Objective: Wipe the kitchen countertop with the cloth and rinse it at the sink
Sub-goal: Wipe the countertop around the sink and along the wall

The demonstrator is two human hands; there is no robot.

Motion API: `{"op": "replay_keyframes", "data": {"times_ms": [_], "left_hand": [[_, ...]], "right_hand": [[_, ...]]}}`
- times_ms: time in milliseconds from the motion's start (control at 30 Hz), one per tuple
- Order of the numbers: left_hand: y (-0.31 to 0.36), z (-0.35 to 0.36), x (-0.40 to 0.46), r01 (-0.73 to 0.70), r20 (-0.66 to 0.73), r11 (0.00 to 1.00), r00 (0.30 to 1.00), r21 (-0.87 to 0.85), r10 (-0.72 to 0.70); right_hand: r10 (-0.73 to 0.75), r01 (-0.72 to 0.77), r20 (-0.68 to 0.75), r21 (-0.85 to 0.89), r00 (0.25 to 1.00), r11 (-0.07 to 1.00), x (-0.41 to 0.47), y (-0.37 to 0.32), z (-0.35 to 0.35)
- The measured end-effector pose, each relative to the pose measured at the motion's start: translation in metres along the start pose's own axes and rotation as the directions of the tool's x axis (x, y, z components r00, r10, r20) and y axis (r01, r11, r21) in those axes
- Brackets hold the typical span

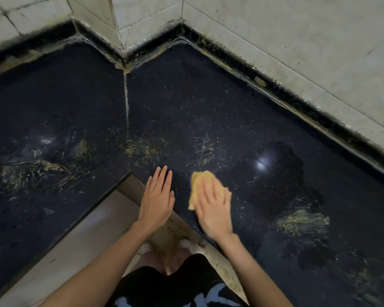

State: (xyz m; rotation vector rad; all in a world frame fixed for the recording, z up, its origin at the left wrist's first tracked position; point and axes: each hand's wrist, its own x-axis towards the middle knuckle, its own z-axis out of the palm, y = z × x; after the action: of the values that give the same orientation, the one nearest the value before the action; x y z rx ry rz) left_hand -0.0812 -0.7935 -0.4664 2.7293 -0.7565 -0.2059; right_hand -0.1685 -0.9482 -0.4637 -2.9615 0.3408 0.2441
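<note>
Our right hand (213, 207) is flat on the yellow cloth (201, 185), fingers straight and lying close together, pressing it down on the countertop (208, 111) — no pinching, just palm and fingers on top. The cloth pokes out past the fingertips toward 12 o'clock and along the thumb side toward 9, bunched up a bit under the hand. It sits near the front edge of the counter, just right of the inner corner where the two slabs meet.

Our left hand (156, 198) is just beside it at 9 o'clock, also flat, fingers straight and slightly spread, resting on the counter edge and holding nothing. The two hands are close but not touching.

The black speckled stone is pretty grimy — yellowish smeary streaks at 9 o'clock of the hands on the left slab, more just beyond the fingertips at 12, and a bigger patch at 3 to 4 o'clock. A darker wet-looking patch with a light glare sits at 2 o'clock of the cloth. A pale seam (126, 103) runs toward the wall corner at 12, where the white tiled wall (297, 41) meets a dirty black upstand.
</note>
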Motion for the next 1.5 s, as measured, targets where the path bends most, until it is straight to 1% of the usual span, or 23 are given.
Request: {"op": "replay_keyframes", "data": {"times_ms": [100,167,200,267,333,367,467,500,600,700,767,833,867,933,1000,1067,1133,1167,1233,1300,1333,1400,1500], "left_hand": [[0.003,0.009,0.002,0.057,0.019,0.997,0.998,0.051,-0.058],[0.003,0.012,0.001,0.063,0.026,0.993,0.997,0.100,-0.066],[0.003,0.013,0.001,0.063,0.026,0.991,0.997,0.119,-0.067],[0.004,0.013,0.001,0.071,0.026,0.985,0.997,0.155,-0.076],[0.004,0.014,0.001,0.080,0.029,0.982,0.996,0.170,-0.086],[0.004,0.014,0.001,0.083,0.030,0.981,0.996,0.176,-0.089],[0.006,0.014,0.002,0.095,0.036,0.977,0.994,0.189,-0.104],[0.007,0.014,0.002,0.101,0.039,0.977,0.993,0.188,-0.110],[0.009,0.013,0.002,0.113,0.043,0.977,0.991,0.182,-0.123],[0.008,0.013,0.002,0.117,0.044,0.977,0.991,0.179,-0.127],[0.008,0.012,0.002,0.120,0.044,0.975,0.991,0.188,-0.130],[0.008,0.012,0.001,0.116,0.026,0.972,0.992,0.202,-0.123],[0.008,0.012,0.001,0.112,0.021,0.972,0.993,0.207,-0.118],[0.008,0.011,0.002,0.108,0.026,0.967,0.993,0.229,-0.118],[0.007,0.010,0.002,0.104,0.033,0.963,0.993,0.250,-0.116],[0.007,0.011,0.002,0.095,0.042,0.964,0.993,0.247,-0.108],[0.007,0.011,0.001,0.098,0.047,0.963,0.993,0.250,-0.113],[0.007,0.012,0.001,0.100,0.046,0.962,0.992,0.253,-0.115],[0.007,0.012,0.001,0.097,0.038,0.964,0.993,0.248,-0.110],[0.006,0.012,0.002,0.094,0.027,0.964,0.994,0.248,-0.104],[0.007,0.012,0.002,0.093,0.023,0.964,0.995,0.251,-0.102],[0.008,0.011,0.002,0.097,0.024,0.962,0.994,0.255,-0.107],[0.008,0.011,0.002,0.107,0.033,0.958,0.992,0.265,-0.120]], "right_hand": [[-0.266,0.266,0.011,0.007,0.964,0.964,0.006,-0.005,-0.001],[-0.299,0.300,0.023,-0.017,0.954,0.954,0.017,0.027,-0.005],[-0.252,0.253,0.026,-0.031,0.967,0.967,0.027,0.050,-0.009],[-0.067,0.066,-0.005,-0.015,0.998,0.998,0.054,0.105,-0.020],[0.138,-0.138,0.036,0.022,0.990,0.990,0.079,0.147,-0.033],[0.202,-0.204,0.055,0.022,0.978,0.979,0.087,0.156,-0.038],[0.243,-0.245,0.053,0.029,0.969,0.969,0.092,0.138,-0.033],[0.189,-0.189,0.039,0.013,0.981,0.982,0.085,0.122,-0.027],[-0.129,0.130,0.020,-0.065,0.991,0.989,0.049,0.060,-0.009],[-0.402,0.404,0.053,-0.038,0.914,0.914,0.020,0.026,-0.005],[-0.500,0.502,0.053,-0.026,0.864,0.865,0.027,0.043,-0.009],[-0.434,0.437,0.070,-0.028,0.898,0.899,0.050,0.082,-0.017],[-0.338,0.340,0.061,-0.030,0.939,0.940,0.065,0.106,-0.021],[-0.067,0.067,0.014,0.002,0.998,0.998,0.096,0.152,-0.035],[0.168,-0.171,0.050,0.057,0.985,0.984,0.122,0.172,-0.045],[0.282,-0.288,0.068,0.102,0.957,0.952,0.135,0.162,-0.047],[0.272,-0.278,0.064,0.122,0.960,0.953,0.131,0.138,-0.041],[0.202,-0.206,0.050,0.096,0.978,0.974,0.121,0.126,-0.035],[-0.030,0.029,0.047,0.022,0.998,0.999,0.084,0.106,-0.026],[-0.218,0.218,0.067,0.003,0.974,0.976,0.045,0.106,-0.022],[-0.247,0.248,0.086,-0.007,0.965,0.969,0.036,0.116,-0.023],[-0.162,0.164,0.098,-0.007,0.982,0.986,0.048,0.144,-0.030],[0.091,-0.094,0.056,0.040,0.994,0.995,0.111,0.176,-0.042]]}}
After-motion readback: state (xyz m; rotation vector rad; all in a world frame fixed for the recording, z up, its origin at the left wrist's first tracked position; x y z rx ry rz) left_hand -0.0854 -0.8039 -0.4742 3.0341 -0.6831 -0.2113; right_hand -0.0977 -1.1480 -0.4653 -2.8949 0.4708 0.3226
